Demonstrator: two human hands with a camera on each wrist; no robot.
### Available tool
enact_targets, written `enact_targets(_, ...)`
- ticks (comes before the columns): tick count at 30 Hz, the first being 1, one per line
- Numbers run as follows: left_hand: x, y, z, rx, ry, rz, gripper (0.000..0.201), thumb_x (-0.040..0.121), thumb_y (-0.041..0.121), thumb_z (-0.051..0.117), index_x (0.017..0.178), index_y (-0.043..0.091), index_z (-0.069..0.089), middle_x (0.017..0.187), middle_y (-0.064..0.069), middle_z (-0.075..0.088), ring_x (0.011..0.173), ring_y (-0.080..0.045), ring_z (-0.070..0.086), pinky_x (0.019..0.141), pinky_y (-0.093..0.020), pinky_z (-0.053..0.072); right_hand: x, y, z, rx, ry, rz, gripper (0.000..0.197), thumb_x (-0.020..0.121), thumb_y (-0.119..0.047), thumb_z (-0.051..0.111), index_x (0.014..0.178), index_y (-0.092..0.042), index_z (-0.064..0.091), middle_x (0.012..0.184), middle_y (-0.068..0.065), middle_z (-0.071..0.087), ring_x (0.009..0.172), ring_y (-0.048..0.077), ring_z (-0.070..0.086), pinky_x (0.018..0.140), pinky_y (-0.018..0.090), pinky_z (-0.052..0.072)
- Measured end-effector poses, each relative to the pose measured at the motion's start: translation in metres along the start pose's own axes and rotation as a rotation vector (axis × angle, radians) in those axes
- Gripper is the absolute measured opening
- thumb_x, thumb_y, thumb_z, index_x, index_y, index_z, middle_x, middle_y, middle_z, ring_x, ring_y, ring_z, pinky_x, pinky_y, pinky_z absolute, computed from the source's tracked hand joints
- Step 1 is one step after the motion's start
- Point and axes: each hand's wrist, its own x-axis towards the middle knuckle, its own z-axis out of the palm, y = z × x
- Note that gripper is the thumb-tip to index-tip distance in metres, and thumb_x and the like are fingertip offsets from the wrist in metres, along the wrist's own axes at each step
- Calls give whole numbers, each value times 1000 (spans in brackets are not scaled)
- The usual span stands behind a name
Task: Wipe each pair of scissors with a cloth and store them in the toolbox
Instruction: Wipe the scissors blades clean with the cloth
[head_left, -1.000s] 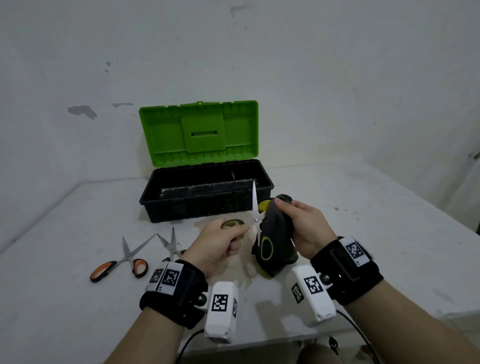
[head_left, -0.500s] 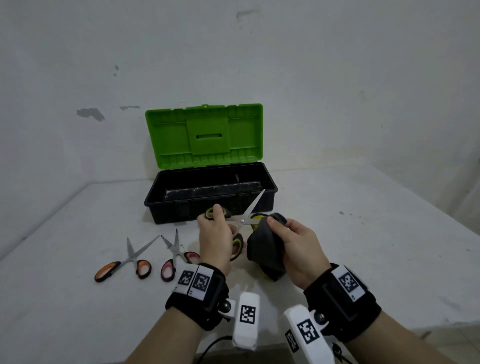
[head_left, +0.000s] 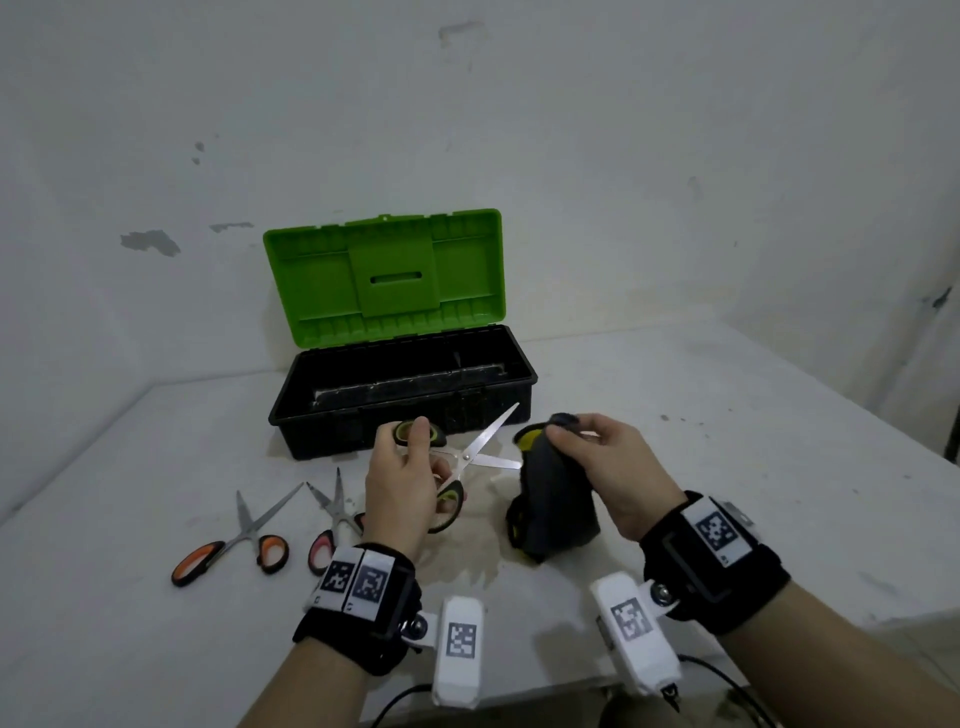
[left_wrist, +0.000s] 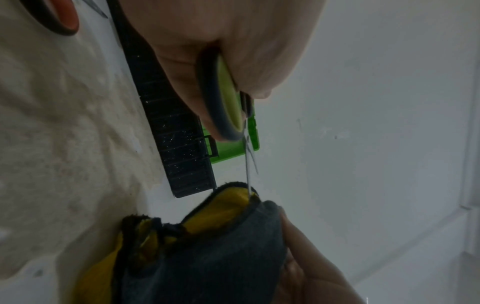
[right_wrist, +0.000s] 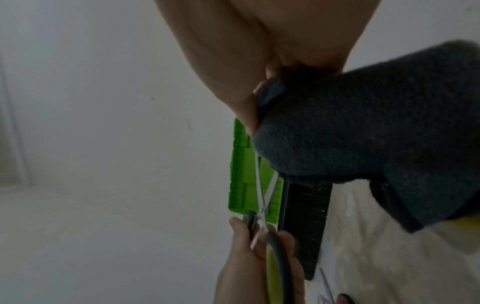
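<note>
My left hand (head_left: 410, 467) grips the green-handled scissors (head_left: 467, 454) by their handles, blades spread wide and pointing right. One blade tip touches the dark grey and yellow cloth (head_left: 553, 499), which my right hand (head_left: 597, 457) holds bunched from above. In the left wrist view the scissors (left_wrist: 223, 102) meet the cloth (left_wrist: 207, 246) at its top fold. In the right wrist view the cloth (right_wrist: 363, 133) covers one blade of the scissors (right_wrist: 265, 197). The toolbox (head_left: 400, 415) stands open behind, its green lid (head_left: 384, 275) upright.
Orange-handled scissors (head_left: 234, 545) and red-handled scissors (head_left: 332, 525) lie on the white table (head_left: 727, 467) to the left of my left hand. White walls close the back and left. The table's front edge runs just below my wrists.
The left hand turned the scissors from upright to lying sideways and spread the blades wider. The right hand with the cloth drew back to the blade tip.
</note>
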Motion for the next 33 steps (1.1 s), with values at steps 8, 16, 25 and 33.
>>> enact_targets(8,1,1,-5,23,-63,-38,24,106,41,35,110,24,51,70,-6,61,62,-18,59,65,-41,57,-6,5,5,-195,-119,-9,18,85,-18,75,97,-6,70,87,13,76,81,26,73,70,34,60)
enact_targets(16,-3,-2,-3,152,30,102,31,105,47,30,111,24,50,79,-2,58,71,-24,59,69,-58,57,1,3,4,-166,24,-83,12,89,-21,72,93,-10,75,85,6,77,83,21,72,74,32,59)
enact_targets(25,-8,0,10,129,41,163,31,106,40,32,109,15,50,72,-3,56,61,-18,52,54,-24,42,-9,7,30,-23,-79,0,26,87,-22,74,106,-4,69,93,14,76,76,20,72,69,31,59)
enact_targets(33,-15,9,19,156,63,206,25,108,32,31,106,12,45,72,-4,55,59,-14,52,47,-14,39,-16,7,37,-2,-241,80,19,85,-18,76,98,-4,75,87,12,77,74,18,72,65,24,56)
